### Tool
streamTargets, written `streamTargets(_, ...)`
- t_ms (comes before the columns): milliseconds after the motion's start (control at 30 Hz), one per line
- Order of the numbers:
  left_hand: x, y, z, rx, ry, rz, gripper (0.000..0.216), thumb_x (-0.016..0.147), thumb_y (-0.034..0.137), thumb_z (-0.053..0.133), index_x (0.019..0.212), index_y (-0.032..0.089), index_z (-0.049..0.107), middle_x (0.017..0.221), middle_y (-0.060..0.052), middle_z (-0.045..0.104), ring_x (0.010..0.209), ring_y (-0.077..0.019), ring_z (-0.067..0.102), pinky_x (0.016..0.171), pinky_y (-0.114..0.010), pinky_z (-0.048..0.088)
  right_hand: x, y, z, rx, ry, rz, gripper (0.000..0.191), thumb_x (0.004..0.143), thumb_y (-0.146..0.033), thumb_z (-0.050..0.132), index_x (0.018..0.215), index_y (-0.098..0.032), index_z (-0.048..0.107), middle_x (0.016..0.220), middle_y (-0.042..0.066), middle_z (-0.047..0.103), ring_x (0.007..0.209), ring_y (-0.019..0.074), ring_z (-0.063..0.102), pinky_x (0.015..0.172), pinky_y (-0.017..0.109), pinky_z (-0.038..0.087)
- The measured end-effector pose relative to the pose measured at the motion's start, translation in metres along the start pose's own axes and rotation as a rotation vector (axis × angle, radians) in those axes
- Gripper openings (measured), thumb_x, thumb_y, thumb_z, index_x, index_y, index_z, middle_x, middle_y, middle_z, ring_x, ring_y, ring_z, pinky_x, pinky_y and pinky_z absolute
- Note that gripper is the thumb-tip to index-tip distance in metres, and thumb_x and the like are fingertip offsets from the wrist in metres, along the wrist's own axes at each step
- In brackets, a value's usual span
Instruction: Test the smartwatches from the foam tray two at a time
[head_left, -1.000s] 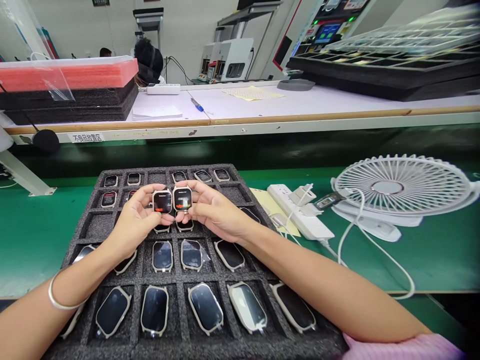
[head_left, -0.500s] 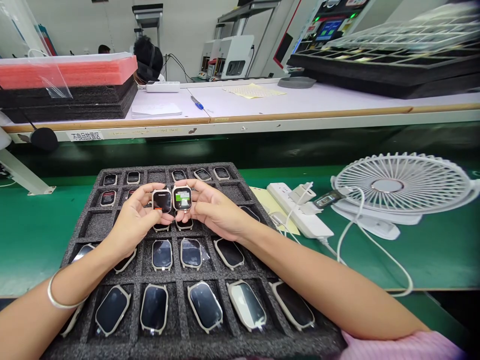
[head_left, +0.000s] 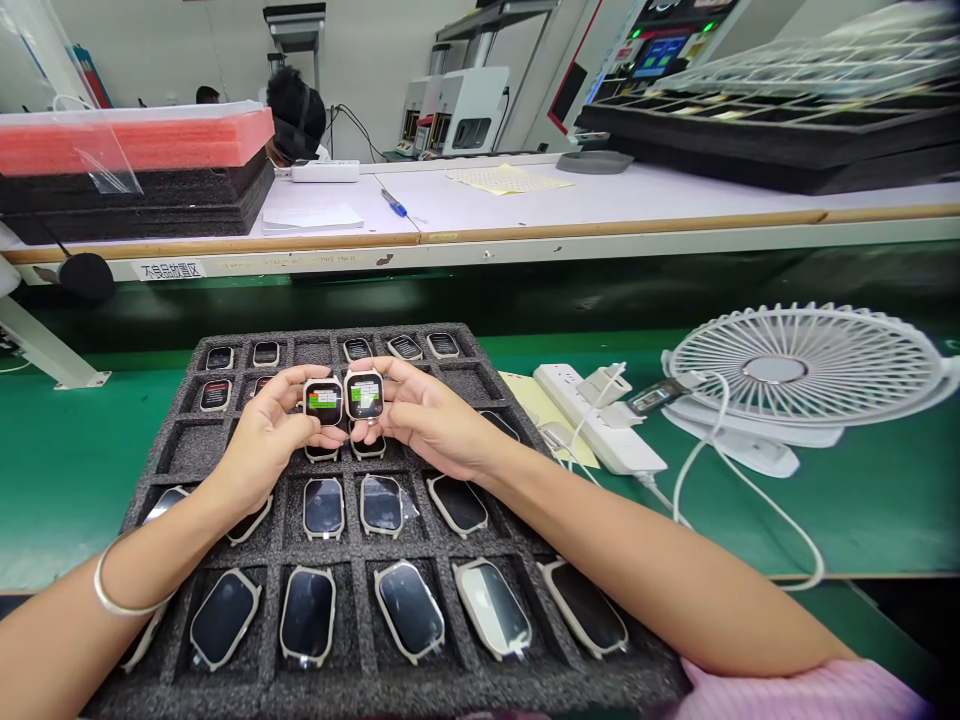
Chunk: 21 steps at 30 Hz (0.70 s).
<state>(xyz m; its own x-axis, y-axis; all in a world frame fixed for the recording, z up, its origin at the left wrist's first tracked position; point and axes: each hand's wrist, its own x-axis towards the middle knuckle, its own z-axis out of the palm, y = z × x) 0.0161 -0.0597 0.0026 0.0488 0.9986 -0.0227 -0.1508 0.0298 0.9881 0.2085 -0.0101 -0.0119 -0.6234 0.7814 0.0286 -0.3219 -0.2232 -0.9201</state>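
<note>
Smartwatch bodies, strapless: one (head_left: pixel 323 402) in the left hand (head_left: pixel 271 425), a second (head_left: pixel 364 396) in the right hand (head_left: pixel 420 415). Both are held over the far half of the foam tray (head_left: pixel 337 698), whose near part reaches past the worktop's (head_left: pixel 885 510) front edge. Held pair sits side by side, screens lit with green and white blocks; can't tell whether the casings touch.

Step looks like checking the two displays together. Next move seems to call for steady hands, both screens facing up and readable; setting one down would need an open pocket and a level lowering.

Pose: forearms come in from the near left and near right, converging on the tray. Each hand is pinched on its own watch, fingers along the far edge, thumb on the near side. Neither palm rests on the foam.
</note>
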Motion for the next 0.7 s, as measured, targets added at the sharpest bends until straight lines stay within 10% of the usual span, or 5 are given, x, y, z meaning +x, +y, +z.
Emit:
streamTargets(367, 0.0013, -0.0050, -0.0009, 0.086, 0.006, 0.063, 0.040, 0.077, 0.030, 0.078, 0.110, 0.017, 0.062, 0.092, -0.001, 0.066, 0.059, -0.0096, 0.066, 0.057, -0.021, 0.055, 0.0017, 0.0038, -0.0023, -0.014, -0.016, 0.006, 0.038, 0.086, -0.031, 0.076, 0.117, -0.020, 0.056, 0.083, -0.001, 0.066, 0.069, 0.0135, 0.070, 0.064, 0.024, 0.055)
streamTargets(700, 0.0033, -0.0064, 0.0000, 0.015, -0.011, 0.066, 0.050, 0.066, 0.009, 0.072, 0.114, 0.019, 0.059, 0.105, -0.001, 0.066, 0.066, -0.0081, 0.069, 0.066, -0.019, 0.058, 0.0005, 0.0001, 0.0016, -0.015, 0.000, -0.001, 0.055, 0.068, -0.004, 0.067, 0.119, -0.020, 0.053, 0.094, -0.001, 0.068, 0.074, 0.0108, 0.070, 0.070, 0.021, 0.057)
